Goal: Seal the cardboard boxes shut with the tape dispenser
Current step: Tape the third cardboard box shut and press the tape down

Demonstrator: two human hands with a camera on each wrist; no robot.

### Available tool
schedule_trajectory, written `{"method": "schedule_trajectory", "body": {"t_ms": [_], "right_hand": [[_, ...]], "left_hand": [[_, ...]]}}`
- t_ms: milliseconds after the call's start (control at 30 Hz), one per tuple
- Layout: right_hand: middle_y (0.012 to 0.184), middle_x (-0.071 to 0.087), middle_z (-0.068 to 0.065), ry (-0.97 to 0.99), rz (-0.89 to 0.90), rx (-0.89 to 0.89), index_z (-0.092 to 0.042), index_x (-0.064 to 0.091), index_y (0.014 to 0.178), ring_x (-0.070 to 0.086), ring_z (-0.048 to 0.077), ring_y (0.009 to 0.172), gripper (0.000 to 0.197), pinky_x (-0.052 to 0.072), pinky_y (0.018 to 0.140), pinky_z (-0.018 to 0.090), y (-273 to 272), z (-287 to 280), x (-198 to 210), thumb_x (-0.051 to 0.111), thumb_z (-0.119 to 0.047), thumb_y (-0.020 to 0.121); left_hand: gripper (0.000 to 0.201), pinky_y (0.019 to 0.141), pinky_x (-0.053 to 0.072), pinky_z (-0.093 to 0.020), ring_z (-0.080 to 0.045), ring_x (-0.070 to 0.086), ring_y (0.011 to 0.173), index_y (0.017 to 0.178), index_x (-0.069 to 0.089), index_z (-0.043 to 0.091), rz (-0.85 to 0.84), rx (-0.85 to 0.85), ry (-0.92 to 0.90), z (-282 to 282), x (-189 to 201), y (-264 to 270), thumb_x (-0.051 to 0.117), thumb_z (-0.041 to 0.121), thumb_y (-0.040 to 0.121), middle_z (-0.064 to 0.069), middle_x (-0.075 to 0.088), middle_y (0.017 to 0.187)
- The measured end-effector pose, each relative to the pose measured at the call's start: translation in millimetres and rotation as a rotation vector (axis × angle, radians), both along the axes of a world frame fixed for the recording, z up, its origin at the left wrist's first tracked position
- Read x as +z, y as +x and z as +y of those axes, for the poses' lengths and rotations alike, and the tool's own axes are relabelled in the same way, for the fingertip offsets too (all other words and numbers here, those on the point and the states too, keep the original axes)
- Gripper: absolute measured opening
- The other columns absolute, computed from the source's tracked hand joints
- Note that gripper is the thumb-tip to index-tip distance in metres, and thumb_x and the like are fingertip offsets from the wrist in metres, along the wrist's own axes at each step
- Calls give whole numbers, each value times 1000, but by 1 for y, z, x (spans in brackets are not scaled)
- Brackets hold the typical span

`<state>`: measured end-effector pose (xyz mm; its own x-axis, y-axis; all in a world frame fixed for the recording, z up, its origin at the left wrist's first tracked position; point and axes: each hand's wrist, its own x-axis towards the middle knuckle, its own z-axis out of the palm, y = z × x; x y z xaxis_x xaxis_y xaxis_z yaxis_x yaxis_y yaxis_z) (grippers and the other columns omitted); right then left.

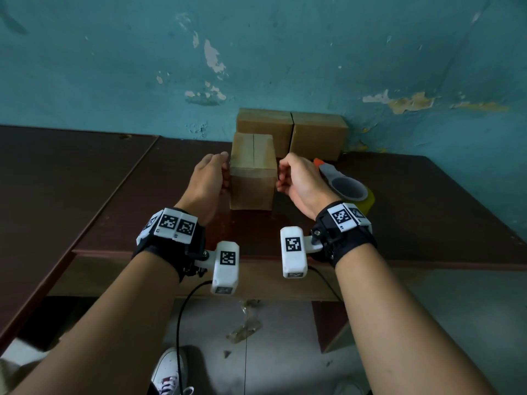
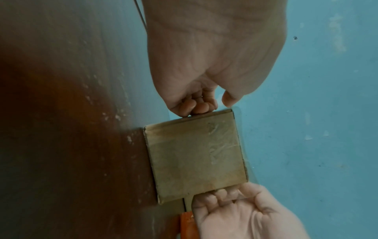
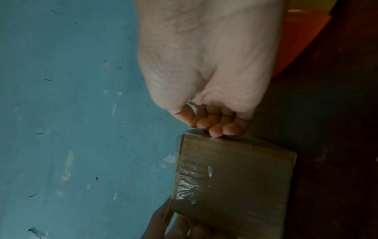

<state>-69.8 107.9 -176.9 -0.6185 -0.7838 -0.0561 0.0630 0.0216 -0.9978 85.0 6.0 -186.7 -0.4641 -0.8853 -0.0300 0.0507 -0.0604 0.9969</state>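
Front box [image 1: 252, 169] stands on the dark wooden surface [image 1: 114, 195], near its front edge, between both hands. Top flaps closed, centre seam visible along the top. Wrist views show clear tape already wrinkled over the upper edge of one side face; whether it runs the full seam cannot be judged from here.

Left hand [image 1: 209, 181]: grip curled against the box's left face, fingertips [image 2: 192, 107] touching the upper edge. Right hand [image 1: 299, 183]: grip likewise curled, fingertips [image 3: 216, 127] pressing at the top right edge. Neither hand wraps the box; they bracket it from both sides, knuckles bent.

Two more boxes [image 1: 291, 132] sit side by side against the teal wall [image 1: 114, 67], behind the front one. Tape dispenser [image 1: 342, 186], orange and grey with a yellowish roll, lies on the surface just right of the right hand, not held.

Step in hand, as I read it: pressing tape ends down, or squaring the box before or after a pass. Likely the former, given the tape on the side face.

Next move calls for: free the right hand, take the dispenser by its handle, keep the left steadying whichever box is to be taped, and run the strip along the seam with overhang on both side faces.
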Motion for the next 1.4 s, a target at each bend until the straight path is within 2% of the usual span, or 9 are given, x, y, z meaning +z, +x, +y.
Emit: {"method": "schedule_trajectory", "body": {"t_ms": [333,433,533,633,700,867,1000,1167,1400], "right_hand": [[71,56,9,162,133,44,-8,55,79,57,22,64,31,45,62,31,-2,4,-3,39,-6,105],[78,64,10,193,243,-22,-8,60,89,62,22,71,23,49,63,29,-13,9,0,46,-11,106],[105,73,8,27,305,-106,-13,69,105,71,19,98,16,59,84,32,-25,15,5,53,-13,103],[137,69,4,-89,271,42,-22,72,129,65,16,128,48,56,104,34,-31,23,8,47,5,98],[147,65,0,-89,259,154,-22,72,135,58,15,138,56,52,111,35,-30,28,6,47,10,95],[144,67,9,-128,184,166,-16,74,132,65,17,132,49,54,111,40,-21,32,-2,60,12,95],[140,70,2,-125,252,151,-18,72,135,68,11,127,54,52,114,42,-20,34,-7,65,12,91],[137,71,-7,-124,292,165,-31,77,129,59,7,137,54,45,121,45,-24,33,-13,77,-1,83],[138,70,-14,-94,387,121,-37,77,128,55,5,141,55,42,123,42,-23,30,-16,80,-10,80]], "left_hand": [[28,62,43,-33,-19,51,69,90,54,14,-244,-73,-67,1,-12,4,39,22,113,-8,53,80],[21,77,56,-38,-21,65,83,97,64,16,-293,-28,-159,-7,-16,10,51,27,108,-8,69,96],[13,100,59,-46,-16,70,108,114,68,24,-146,68,-300,-12,-15,18,59,21,104,2,73,114],[39,110,53,-35,-8,64,129,137,67,19,28,-69,-372,-9,-11,22,58,1,104,6,70,136],[45,109,54,-31,-7,59,136,139,67,17,96,-181,-355,-3,-10,24,55,-8,103,5,65,146],[41,97,56,-20,4,60,130,133,70,16,161,-211,-307,10,-11,24,56,-10,103,4,57,153],[47,109,54,-33,-6,59,136,132,71,19,153,-189,-328,8,-15,23,59,-13,99,2,57,155],[52,111,54,-43,-11,59,138,132,72,18,176,-146,-345,9,-22,18,64,-15,92,0,59,153],[51,104,56,-26,-7,60,135,134,70,14,196,-127,-391,13,-23,19,68,-14,91,-2,60,151]]}}
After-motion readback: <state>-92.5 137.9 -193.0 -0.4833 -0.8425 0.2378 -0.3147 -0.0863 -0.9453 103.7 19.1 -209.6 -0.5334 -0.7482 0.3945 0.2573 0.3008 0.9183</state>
